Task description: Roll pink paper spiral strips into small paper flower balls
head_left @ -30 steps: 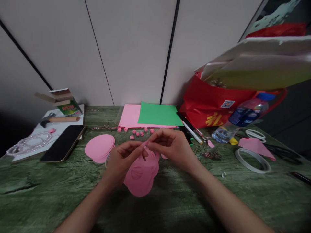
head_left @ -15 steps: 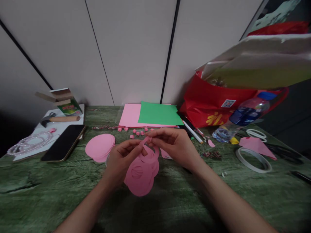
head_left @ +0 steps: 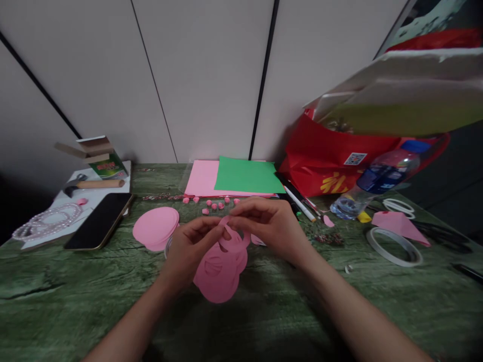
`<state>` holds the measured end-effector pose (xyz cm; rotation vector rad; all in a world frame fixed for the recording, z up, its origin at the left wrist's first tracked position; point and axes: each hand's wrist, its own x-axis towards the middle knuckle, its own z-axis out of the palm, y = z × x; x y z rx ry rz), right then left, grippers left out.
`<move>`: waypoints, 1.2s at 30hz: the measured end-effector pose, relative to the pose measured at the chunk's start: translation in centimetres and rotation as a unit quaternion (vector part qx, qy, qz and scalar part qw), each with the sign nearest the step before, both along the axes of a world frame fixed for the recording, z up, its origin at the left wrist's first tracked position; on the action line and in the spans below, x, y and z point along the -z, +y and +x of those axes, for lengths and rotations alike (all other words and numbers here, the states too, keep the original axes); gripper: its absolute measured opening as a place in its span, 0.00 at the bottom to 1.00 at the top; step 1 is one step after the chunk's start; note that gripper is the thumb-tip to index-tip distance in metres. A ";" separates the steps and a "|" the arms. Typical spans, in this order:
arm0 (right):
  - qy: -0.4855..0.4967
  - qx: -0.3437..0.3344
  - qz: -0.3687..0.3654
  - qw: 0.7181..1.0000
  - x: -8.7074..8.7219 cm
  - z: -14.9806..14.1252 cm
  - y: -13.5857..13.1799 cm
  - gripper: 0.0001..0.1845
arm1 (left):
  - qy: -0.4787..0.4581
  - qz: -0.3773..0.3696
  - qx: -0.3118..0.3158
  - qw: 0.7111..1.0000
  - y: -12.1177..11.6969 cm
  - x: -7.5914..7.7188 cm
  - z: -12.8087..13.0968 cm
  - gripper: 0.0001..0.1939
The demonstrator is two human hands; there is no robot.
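Between my two hands, above the table's middle, a curling pink paper strip (head_left: 236,244) is pinched. My left hand (head_left: 194,240) closes its thumb and fingers on the strip's left part. Close beside it, my right hand (head_left: 269,223) pinches the upper end with its fingertips. Beneath the strip lie overlapping pink paper pieces with cut curves (head_left: 219,281). Left of my left hand rests a stack of pink paper circles (head_left: 155,228). Small rolled pink paper buds (head_left: 214,205) sit just beyond my fingers. My fingers hide part of the strip.
Green and pink sheets (head_left: 249,176) lie at the back. On the left are a phone (head_left: 100,221), a hammer (head_left: 100,184), a bead string (head_left: 49,221) and an opened box (head_left: 107,163). A red bag (head_left: 320,151), water bottle (head_left: 381,176) and tape roll (head_left: 394,246) occupy the right.
The pink strip between my fingers has shifted and its loop now hangs slightly lower and wider. Both hands stay in nearly the same place, still pinching it.
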<state>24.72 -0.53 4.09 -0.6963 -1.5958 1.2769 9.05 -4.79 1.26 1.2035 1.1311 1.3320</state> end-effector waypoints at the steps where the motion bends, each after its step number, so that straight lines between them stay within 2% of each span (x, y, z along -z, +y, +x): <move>1: -0.010 0.003 0.010 1.000 -0.1 0.1 0.0 0.05 | -0.002 -0.002 -0.004 1.000 0.0 0.0 0.0 0.04; 6: -0.049 0.000 0.021 0.999 -0.4 0.4 0.1 0.07 | 0.001 -0.007 -0.018 1.000 0.0 -0.2 0.1 0.04; 9: -0.033 -0.007 0.002 0.999 -0.2 0.3 0.0 0.04 | -0.001 0.001 -0.009 1.000 -0.1 -0.1 0.1 0.04; 15: 0.015 -0.059 -0.038 0.997 -0.2 -0.1 -0.3 0.05 | -0.004 0.019 0.013 1.000 0.0 0.1 0.0 0.03; 24: -0.057 -0.016 0.025 0.998 -0.2 0.3 -0.1 0.06 | -0.022 0.014 0.003 1.000 0.0 0.1 0.0 0.04; 27: -0.042 -0.022 0.002 0.999 -0.2 0.2 -0.2 0.03 | -0.018 0.018 0.009 1.000 0.0 0.2 -0.1 0.03; 31: -0.010 -0.057 -0.041 0.998 -0.2 0.0 -0.4 0.07 | -0.014 0.021 0.015 1.000 0.0 0.2 0.0 0.04; 36: 0.003 -0.054 -0.018 0.998 -0.3 0.0 -0.4 0.05 | -0.012 0.024 0.019 0.999 -0.1 0.0 0.0 0.04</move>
